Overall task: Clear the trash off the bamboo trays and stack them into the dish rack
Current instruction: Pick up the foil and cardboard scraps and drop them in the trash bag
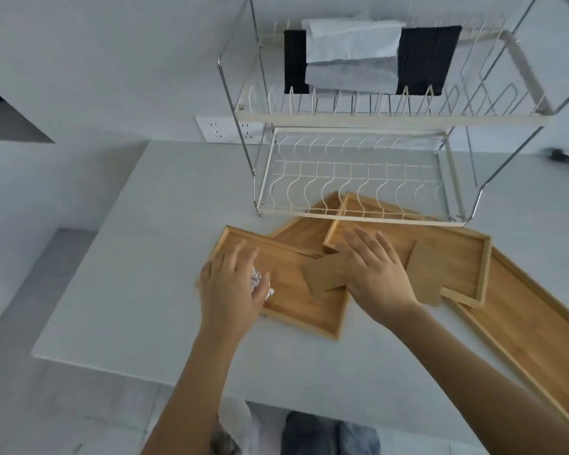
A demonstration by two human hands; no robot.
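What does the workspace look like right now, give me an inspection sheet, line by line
Surface: pale table, bare on its left side.
Job's things: four bamboo trays overlapping in front of the dish rack; both rack tiers hold no trays.
Clutter: crumpled wrapper, cardboard pieces on trays; cloths hang behind the rack.
Grippers: left hand closing on the wrapper; right hand flat on cardboard.
Cables: nothing seen.
Surroundings: wall socket, plastic bag below table edge.
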